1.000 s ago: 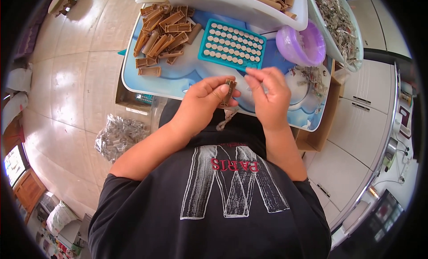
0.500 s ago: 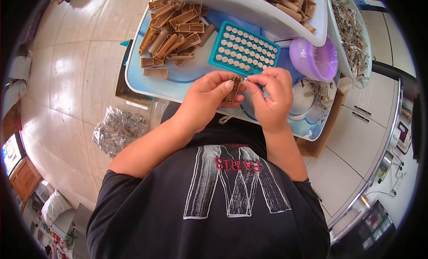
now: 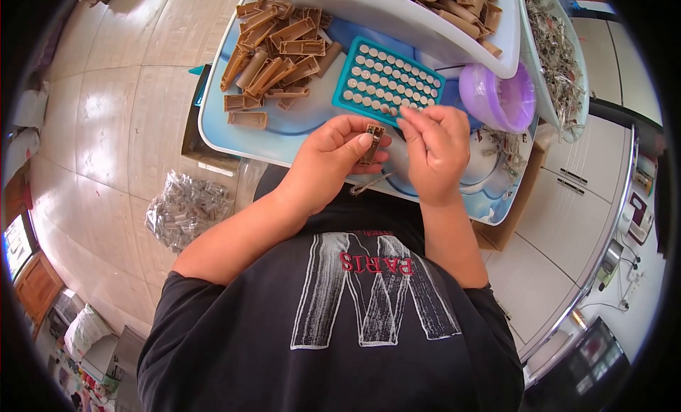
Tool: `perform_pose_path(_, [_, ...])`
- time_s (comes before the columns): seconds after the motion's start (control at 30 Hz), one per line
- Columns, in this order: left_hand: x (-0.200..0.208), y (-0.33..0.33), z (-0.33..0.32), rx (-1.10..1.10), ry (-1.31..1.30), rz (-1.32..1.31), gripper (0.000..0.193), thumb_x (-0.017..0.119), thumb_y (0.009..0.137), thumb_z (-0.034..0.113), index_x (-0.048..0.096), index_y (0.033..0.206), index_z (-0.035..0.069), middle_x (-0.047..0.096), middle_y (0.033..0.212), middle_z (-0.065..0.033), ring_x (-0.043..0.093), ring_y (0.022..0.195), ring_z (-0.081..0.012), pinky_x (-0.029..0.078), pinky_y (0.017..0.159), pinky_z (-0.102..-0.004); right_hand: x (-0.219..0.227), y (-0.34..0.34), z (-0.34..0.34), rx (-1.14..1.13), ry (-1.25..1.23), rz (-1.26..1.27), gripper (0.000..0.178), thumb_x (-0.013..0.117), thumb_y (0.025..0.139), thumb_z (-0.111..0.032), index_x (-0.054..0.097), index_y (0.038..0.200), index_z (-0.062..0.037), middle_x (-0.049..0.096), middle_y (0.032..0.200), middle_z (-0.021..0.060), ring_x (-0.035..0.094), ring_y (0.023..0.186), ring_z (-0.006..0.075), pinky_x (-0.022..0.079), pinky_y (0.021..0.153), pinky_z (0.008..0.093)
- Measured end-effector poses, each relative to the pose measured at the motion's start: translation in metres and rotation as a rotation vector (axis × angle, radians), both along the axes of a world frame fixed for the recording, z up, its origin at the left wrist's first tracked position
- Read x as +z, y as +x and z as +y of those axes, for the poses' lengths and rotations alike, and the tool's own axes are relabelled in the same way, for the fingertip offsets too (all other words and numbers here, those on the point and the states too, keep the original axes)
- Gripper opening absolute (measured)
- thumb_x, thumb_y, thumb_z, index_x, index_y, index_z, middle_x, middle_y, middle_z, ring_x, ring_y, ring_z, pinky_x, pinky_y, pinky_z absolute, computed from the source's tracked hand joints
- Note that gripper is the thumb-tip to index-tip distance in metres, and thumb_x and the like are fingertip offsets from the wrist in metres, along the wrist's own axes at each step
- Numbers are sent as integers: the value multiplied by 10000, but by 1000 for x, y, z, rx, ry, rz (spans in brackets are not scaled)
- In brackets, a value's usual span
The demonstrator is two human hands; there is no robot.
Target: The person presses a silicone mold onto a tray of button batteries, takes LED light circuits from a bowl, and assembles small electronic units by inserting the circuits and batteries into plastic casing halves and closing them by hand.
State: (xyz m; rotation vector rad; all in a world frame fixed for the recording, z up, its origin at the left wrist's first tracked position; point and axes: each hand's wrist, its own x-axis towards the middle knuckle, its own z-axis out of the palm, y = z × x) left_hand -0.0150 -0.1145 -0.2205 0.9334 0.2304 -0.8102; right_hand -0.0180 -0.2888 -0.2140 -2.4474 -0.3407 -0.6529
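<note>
My left hand [image 3: 328,148] is closed around a small brown plastic casing [image 3: 372,151], its open side up, with the thumb across its upper part. Small parts show inside the casing, too fine to make out. To its right, my right hand [image 3: 438,153] has thumb and fingers pinched together at the near edge of a teal tray [image 3: 342,97]. Whatever the pinch holds is hidden. Rows of round, pale, button-like discs [image 3: 384,77] fill the tray. Beyond my left hand lies a heap of similar brown casings [image 3: 273,64] on the blue table [image 3: 294,146].
A white bin [image 3: 397,14] of more brown pieces stands at the back. Right of the tray are a purple bowl [image 3: 479,92] and a basket of small metal-looking parts [image 3: 557,57]. Loose small parts [image 3: 507,149] lie at the table's right. A clear bag [image 3: 188,210] sits lower left.
My right hand has moved away from the casing, slightly right and up to the tray's near edge. The left hand keeps its hold on the casing almost in place.
</note>
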Motion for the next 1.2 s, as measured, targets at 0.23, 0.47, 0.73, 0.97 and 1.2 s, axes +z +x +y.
perform_pose_path(0.23, [1,3,1,-8,-1,7,232,429,1013,134,506,1185,-1,615,1143,-130,631,993,-199,541,881,-360,-6,5,-2,-12,-74,1,184,776,631,-29,689,788,-74,571,802,36,541,758,233,434,652,341])
perform_pose_path(0.47, [3,2,0,7,10,25,195,426,1004,101,508,1143,-9,587,1083,-78,606,976,-155,540,858,-319,5,-8,12,62,88,40,170,769,636,-24,680,776,-59,567,792,37,537,749,237,428,642,343])
perform_pose_path(0.73, [0,1,-1,34,8,21,193,415,1007,97,501,1145,-6,592,1076,-78,606,971,-150,543,847,-317,1,-2,9,55,101,34,155,756,674,-43,698,816,-64,564,789,33,532,744,233,427,649,346])
perform_pose_path(0.97, [1,3,0,7,9,29,230,415,1019,137,490,1181,-7,603,1133,-122,631,985,-198,551,864,-358,-6,14,6,14,-96,6,187,768,648,-44,698,818,-76,566,812,25,538,793,225,430,681,339])
perform_pose_path(1.2, [1,2,-1,28,15,41,216,426,1016,131,504,1168,-2,572,1090,-71,614,955,-153,559,843,-330,2,1,11,85,66,26,176,766,624,-30,664,764,-62,573,800,39,549,772,240,443,663,348])
